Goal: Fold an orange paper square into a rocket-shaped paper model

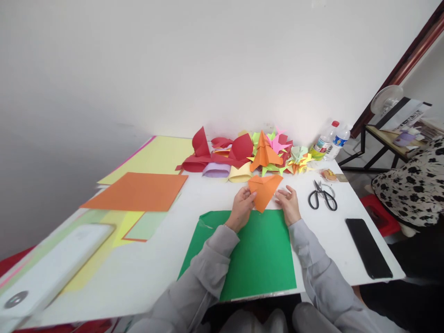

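A folded piece of orange paper (265, 188), pointed at the bottom, is held up above the far edge of a green sheet (263, 259). My left hand (242, 206) pinches its left side between thumb and fingers. On the other side, my right hand (288, 203) is close to the paper's right edge with fingers apart and curved; whether a fingertip touches the paper is hard to see. Just behind stands a finished-looking orange folded paper plane (265, 155), among several folded paper shapes in green, pink and yellow.
Red paper shapes (239, 150) are heaped by the wall. Scissors (322, 196) and a black phone (368, 248) lie at the right, with two bottles (323, 142) behind. At the left are an orange sheet (138, 192) and a white device (55, 268). Another person (412, 185) sits at the far right.
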Action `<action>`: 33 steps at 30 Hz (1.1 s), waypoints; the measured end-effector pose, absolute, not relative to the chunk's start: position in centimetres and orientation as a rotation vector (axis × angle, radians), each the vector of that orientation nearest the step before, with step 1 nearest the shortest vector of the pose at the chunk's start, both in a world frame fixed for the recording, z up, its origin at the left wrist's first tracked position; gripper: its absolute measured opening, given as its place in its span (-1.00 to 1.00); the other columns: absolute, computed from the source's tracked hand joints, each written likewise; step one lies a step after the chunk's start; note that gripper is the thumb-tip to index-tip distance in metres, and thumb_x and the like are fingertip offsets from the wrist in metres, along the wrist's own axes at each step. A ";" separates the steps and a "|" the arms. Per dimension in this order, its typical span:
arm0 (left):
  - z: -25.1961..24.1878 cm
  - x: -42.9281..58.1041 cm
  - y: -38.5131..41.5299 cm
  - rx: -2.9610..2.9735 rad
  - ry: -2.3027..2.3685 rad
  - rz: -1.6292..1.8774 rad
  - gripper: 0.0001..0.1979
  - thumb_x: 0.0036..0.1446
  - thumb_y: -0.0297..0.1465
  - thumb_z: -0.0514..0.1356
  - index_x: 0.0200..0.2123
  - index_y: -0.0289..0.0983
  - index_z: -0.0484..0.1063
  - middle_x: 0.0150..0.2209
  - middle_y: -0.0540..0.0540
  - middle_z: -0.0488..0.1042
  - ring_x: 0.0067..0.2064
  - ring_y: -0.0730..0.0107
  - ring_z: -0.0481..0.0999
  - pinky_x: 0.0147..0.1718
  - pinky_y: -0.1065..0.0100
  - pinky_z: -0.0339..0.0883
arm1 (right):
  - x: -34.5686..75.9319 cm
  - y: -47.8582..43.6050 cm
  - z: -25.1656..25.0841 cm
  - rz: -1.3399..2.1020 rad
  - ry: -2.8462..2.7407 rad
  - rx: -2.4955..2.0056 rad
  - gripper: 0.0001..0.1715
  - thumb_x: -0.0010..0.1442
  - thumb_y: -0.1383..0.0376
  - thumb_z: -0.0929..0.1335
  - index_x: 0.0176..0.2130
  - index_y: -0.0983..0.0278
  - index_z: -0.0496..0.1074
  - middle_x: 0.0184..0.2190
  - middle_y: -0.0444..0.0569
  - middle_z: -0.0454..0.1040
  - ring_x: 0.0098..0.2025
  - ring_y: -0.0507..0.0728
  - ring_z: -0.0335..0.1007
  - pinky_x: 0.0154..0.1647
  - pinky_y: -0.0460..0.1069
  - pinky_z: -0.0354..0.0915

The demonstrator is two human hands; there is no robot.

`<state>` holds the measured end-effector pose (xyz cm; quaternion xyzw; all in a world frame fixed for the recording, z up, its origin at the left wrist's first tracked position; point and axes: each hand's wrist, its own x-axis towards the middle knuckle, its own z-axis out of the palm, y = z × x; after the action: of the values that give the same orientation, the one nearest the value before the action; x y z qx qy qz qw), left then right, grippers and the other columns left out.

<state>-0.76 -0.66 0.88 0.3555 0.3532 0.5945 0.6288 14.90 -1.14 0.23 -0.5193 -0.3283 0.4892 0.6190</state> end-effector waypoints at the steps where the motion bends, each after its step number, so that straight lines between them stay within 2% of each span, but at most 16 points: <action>1: 1.0 -0.6 -0.7 0.794 0.781 1.361 -0.59 -0.13 -0.24 0.34 -0.25 -0.28 0.31 -0.19 -0.15 0.53 -0.14 0.26 0.52 -0.20 0.28 0.38 | 14.6 -1.3 0.1 1.202 -0.756 -1.165 -0.22 -0.21 0.17 0.53 -0.04 0.18 0.19 -0.25 -0.04 0.44 -0.29 0.11 0.45 -0.29 0.03 0.39; 4: 1.4 -0.3 -1.1 0.757 0.692 1.330 -0.58 -0.12 -0.29 0.34 -0.18 -0.29 0.33 -0.12 -0.17 0.50 -0.10 0.27 0.51 -0.15 0.26 0.38 | 13.7 -1.8 0.2 1.313 -0.873 -1.111 -0.26 -0.22 0.21 0.53 -0.07 0.20 0.22 -0.37 -0.12 0.48 -0.35 0.09 0.47 -0.29 0.03 0.41; 7: 1.7 -0.1 -1.4 0.784 0.652 1.265 -0.57 -0.13 -0.35 0.34 -0.15 -0.30 0.35 -0.13 -0.16 0.50 -0.13 0.28 0.51 -0.16 0.27 0.38 | 13.3 -2.2 0.4 1.353 -0.999 -1.033 -0.40 -0.24 0.25 0.52 -0.17 0.23 0.31 -0.32 -0.08 0.55 -0.30 0.11 0.50 -0.18 0.06 0.40; 12: 1.6 -1.0 -1.2 1.011 0.770 1.181 -0.64 -0.18 -0.38 0.36 -0.25 -0.34 0.44 -0.32 -0.07 0.53 -0.29 0.37 0.49 -0.29 0.36 0.35 | 14.3 -1.8 0.7 1.289 -1.023 -1.066 -0.58 -0.23 0.29 0.50 -0.30 0.28 0.41 -0.35 -0.07 0.59 -0.32 0.13 0.52 -0.18 0.06 0.40; 15: 1.6 -1.9 -0.7 1.132 0.871 1.119 -0.75 -0.10 -0.28 0.32 -0.38 -0.34 0.48 -0.46 -0.04 0.49 -0.41 0.43 0.44 -0.41 0.42 0.30 | 15.2 -1.6 1.1 1.223 -1.054 -1.098 -0.63 -0.23 0.30 0.49 -0.33 0.29 0.44 -0.36 -0.07 0.59 -0.33 0.14 0.52 -0.20 0.05 0.40; 17: 1.6 -2.4 -0.5 1.125 0.883 1.100 -0.75 -0.05 -0.24 0.29 -0.46 -0.34 0.47 -0.54 -0.03 0.46 -0.48 0.46 0.42 -0.45 0.42 0.28 | 15.5 -1.5 1.3 1.193 -1.099 -1.097 -0.66 -0.23 0.31 0.49 -0.34 0.28 0.46 -0.35 -0.06 0.59 -0.31 0.15 0.52 -0.19 0.07 0.40; 21: 1.8 -2.8 -0.4 1.046 0.873 1.077 -0.71 -0.05 -0.21 0.30 -0.41 -0.35 0.47 -0.57 -0.04 0.46 -0.51 0.45 0.44 -0.51 0.44 0.27 | 15.7 -1.7 1.7 1.194 -1.202 -1.069 -0.71 -0.21 0.31 0.48 -0.36 0.27 0.51 -0.34 -0.06 0.59 -0.28 0.17 0.51 -0.13 0.11 0.38; 25: 1.9 -2.7 -0.4 0.947 0.863 1.052 -0.70 -0.07 -0.23 0.32 -0.46 -0.39 0.46 -0.59 -0.08 0.48 -0.55 0.45 0.45 -0.53 0.42 0.31 | 15.8 -1.6 2.0 1.135 -1.106 -1.064 -0.63 -0.21 0.28 0.50 -0.30 0.25 0.50 -0.38 -0.10 0.57 -0.31 0.15 0.49 -0.20 0.07 0.39; 29: 1.8 -2.2 -0.4 0.707 0.807 1.133 -0.77 -0.05 -0.35 0.34 -0.36 -0.40 0.47 -0.48 -0.10 0.54 -0.45 0.44 0.54 -0.37 0.40 0.43 | 15.8 -1.5 2.3 1.180 -0.783 -1.017 -0.38 -0.22 0.27 0.53 -0.11 0.18 0.39 -0.40 -0.17 0.51 -0.39 0.06 0.45 -0.45 -0.06 0.36; 31: 1.8 -1.8 -0.6 0.626 0.749 1.139 -0.81 -0.02 -0.42 0.32 -0.32 -0.40 0.48 -0.39 -0.12 0.57 -0.39 0.45 0.56 -0.29 0.40 0.46 | 15.4 -1.7 2.3 1.296 -0.722 -1.005 -0.38 -0.25 0.28 0.53 -0.14 0.19 0.39 -0.38 -0.15 0.50 -0.41 0.05 0.44 -0.48 -0.07 0.36; 33: 1.7 -1.5 -0.8 0.589 0.697 1.111 -0.85 0.02 -0.46 0.29 -0.30 -0.41 0.49 -0.33 -0.14 0.59 -0.36 0.45 0.57 -0.24 0.41 0.46 | 14.8 -2.0 2.2 1.399 -0.777 -1.010 -0.46 -0.26 0.27 0.53 -0.21 0.24 0.41 -0.36 -0.11 0.50 -0.42 0.05 0.43 -0.46 -0.06 0.36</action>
<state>-1.48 -0.78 1.71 0.2700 0.3191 0.5089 0.7525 14.76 -2.00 2.19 -0.4330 -0.3331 0.5997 0.5848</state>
